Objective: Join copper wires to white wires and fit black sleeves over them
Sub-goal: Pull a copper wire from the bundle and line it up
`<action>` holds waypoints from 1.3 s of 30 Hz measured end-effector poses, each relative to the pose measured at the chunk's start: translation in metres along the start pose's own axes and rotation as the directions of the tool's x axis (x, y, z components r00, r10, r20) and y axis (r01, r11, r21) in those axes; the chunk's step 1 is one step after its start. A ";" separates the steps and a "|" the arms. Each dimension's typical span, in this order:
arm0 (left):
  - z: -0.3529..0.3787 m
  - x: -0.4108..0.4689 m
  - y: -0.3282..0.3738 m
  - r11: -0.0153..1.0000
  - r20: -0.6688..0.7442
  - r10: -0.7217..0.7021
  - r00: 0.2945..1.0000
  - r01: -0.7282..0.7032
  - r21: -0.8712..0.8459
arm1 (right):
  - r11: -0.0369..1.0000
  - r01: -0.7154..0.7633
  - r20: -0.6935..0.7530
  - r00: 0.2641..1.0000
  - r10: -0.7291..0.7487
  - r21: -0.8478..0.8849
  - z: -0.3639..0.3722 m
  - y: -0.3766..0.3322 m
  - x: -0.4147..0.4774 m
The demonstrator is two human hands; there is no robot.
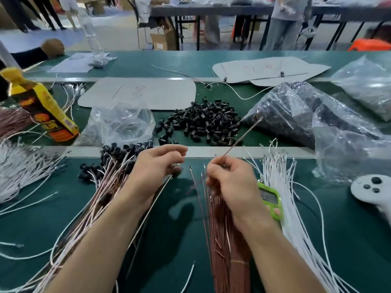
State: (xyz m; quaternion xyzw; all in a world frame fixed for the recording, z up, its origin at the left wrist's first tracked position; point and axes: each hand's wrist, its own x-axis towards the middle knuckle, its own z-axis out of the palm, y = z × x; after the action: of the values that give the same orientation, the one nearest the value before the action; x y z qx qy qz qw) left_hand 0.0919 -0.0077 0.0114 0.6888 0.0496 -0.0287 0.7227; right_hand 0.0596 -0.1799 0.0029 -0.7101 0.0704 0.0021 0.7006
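Left hand: your left hand (156, 163) hangs over the green worktop (349, 240) with its fingers bent. Thumb and fingertips pinch the top of one pale wire (152, 208), which trails back towards you. A dark piece at the pinch is too blurred to name.
Right hand: your right hand (228, 178) has its fingers curled, and they grip one copper wire (243, 137). The wire's free end slants up and away to the right.
Hands: two, close together but not touching.
Copper wires: one is in your grip. The rest lie in one copper bundle (224, 240) under your right wrist, too many to count.
White wires: two lots. One white fan (281, 187) lies just right of your right hand, tips pointing away from you. One white heap (19, 166) lies at the left edge.
Black sleeves: one loose sleeve pile (203, 123) lies beyond the metal strip, straight ahead of your hands, too many to count.
Sleeved leads: one sheaf of sleeved leads (110, 176) lies beside your left wrist, black caps at the far end.
Plastic bags: three. A clear bag (120, 121) lies left of the sleeve pile, a dark-filled bag (296, 115) right of it, and a far bag (368, 92) at the right edge.
Grey sheets: two. A near sheet (137, 96) and a far sheet (268, 69), both with writing.
Singles: one yellow bottle (44, 111), tilted, at the left. One green timer (270, 199), partly behind your right wrist. One white controller (370, 189) at the right.
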 end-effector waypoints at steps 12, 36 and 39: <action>0.003 0.097 0.018 -0.015 0.068 0.126 0.990 -0.066 0.998 | 0.958 -0.038 0.001 0.999 0.040 0.284 0.000 0.003 0.004; 0.003 -0.027 -0.017 0.886 -0.002 0.153 0.988 -0.136 0.442 | 0.973 0.086 -0.050 0.996 -0.077 0.213 0.002 0.009 0.003; 0.000 -0.037 -0.029 0.888 -0.055 0.148 0.987 -0.108 0.446 | 0.971 0.116 -0.093 0.991 -0.098 0.211 0.004 0.010 0.002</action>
State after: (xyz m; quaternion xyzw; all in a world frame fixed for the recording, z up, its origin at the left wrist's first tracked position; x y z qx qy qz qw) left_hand 0.0518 -0.0105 -0.0132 0.8372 0.0277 0.0387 0.5449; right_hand 0.0605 -0.1762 -0.0073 -0.6322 0.0604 -0.0725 0.7691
